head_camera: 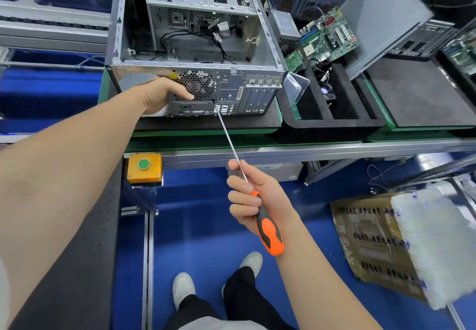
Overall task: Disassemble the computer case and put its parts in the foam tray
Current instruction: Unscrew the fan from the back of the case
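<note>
Head view, down onto the bench. At the near edge toward the left end: open-sided computer case [195,33] on a black mat over a green pallet, rear panel turned to the camera, loose black cables inside. Left grip [161,96] against the rear panel's left part, thumb laid across the fan grille [198,85]; fingers hidden, so cannot tell whether clasping or only pressing. Right grip [247,198] out in front of the bench's near edge, clenched round a screwdriver [269,229] where the shaft meets the orange-and-black handle. Long shaft slanting up and left, tip touching the rear panel just below the grille. Just beside the case on the right, also at the near edge: black foam tray [291,123], holding a green motherboard [329,33] leaned up at its far end, a power supply [284,28] at its far left corner, and a tangle of wires in a middle slot. Under the near edge at the left: yellow button box [144,167] with a green button. On the blue floor to the right: cardboard box [371,247].
</note>
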Available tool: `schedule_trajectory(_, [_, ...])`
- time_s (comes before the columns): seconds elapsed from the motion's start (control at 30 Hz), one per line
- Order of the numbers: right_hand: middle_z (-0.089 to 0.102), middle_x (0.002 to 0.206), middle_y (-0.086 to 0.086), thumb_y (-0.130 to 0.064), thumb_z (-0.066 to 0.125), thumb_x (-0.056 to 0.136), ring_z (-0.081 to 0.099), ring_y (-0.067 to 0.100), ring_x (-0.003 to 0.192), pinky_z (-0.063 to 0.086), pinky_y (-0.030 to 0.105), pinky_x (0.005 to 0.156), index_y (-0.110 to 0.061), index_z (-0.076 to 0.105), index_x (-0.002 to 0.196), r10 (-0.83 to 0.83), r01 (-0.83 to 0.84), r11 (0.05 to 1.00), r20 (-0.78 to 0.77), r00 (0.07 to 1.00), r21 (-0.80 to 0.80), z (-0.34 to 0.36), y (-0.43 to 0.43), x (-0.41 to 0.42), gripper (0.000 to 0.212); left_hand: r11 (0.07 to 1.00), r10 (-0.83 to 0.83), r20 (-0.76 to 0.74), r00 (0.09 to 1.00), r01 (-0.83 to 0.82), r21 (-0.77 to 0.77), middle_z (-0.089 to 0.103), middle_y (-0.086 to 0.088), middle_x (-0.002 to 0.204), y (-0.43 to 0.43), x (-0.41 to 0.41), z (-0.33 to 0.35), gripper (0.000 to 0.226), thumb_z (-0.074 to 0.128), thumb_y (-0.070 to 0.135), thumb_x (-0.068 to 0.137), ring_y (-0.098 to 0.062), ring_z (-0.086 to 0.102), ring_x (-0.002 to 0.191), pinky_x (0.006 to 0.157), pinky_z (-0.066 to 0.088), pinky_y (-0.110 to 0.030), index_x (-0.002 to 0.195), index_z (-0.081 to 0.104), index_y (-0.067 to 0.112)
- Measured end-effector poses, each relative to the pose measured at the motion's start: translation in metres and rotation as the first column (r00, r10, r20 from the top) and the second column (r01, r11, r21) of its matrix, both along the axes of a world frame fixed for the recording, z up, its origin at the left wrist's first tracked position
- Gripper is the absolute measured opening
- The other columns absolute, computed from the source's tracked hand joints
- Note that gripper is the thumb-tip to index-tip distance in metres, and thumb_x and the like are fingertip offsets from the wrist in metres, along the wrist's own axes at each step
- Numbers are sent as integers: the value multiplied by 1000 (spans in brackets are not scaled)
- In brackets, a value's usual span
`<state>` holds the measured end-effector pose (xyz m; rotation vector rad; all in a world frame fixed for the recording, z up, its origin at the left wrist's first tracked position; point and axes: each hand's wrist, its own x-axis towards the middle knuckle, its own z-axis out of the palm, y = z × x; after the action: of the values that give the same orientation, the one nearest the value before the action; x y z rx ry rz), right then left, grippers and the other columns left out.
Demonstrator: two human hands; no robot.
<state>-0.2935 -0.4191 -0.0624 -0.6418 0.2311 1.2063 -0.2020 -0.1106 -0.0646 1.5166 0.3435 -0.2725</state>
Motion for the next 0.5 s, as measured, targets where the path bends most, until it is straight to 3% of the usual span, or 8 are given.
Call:
schedule_trajectory(0.13, [48,59,-2,-28,44,108,41,6,29,32,18,29,-15,60,107,-34,40,995,-68,997,86,2,6,-4,21,999,21,-8,1000,-21,-30,66,7,126,-3,-3,2,40,70,18,68,-6,56,117,106,31,-28,107,68,9])
schedule_trajectory(0.2, [48,60,-1,-26,43,109,40,7,29,32,19,28,-12,60,106,-65,72,993,-78,995,93,3,9,-5,23,998,14,1,1000,-14,-57,74,15,111,-4,-4,2,28,70,15,76,1,61,106,99,34,-27,104,70,12])
schedule_trajectory(0.27, [47,60,0,-25,42,110,35,7,29,32,19,28,-11,61,106,-79,87,991,-85,993,97,3,11,-6,24,998,13,4,1000,-13,-60,73,17,107,-4,-4,3,28,71,18,73,3,60,103,100,33,-28,100,71,14])
schedule_trajectory(0.4, [48,59,-1,-25,41,110,36,6,29,31,19,28,-10,62,105,-91,97,992,-69,993,82,3,10,-5,26,998,47,23,999,-46,-38,67,4,125,-3,-4,1,33,72,22,63,-18,53,129,122,23,-40,96,73,13])
schedule_trajectory(0.5, [48,57,-2,-24,42,113,34,7,29,30,21,29,-9,63,105,-90,93,993,56,994,-69,4,10,-4,27,994,110,47,993,-109,-18,51,-10,152,-4,-4,-3,60,73,24,60,-27,39,146,126,19,-45,116,70,0])
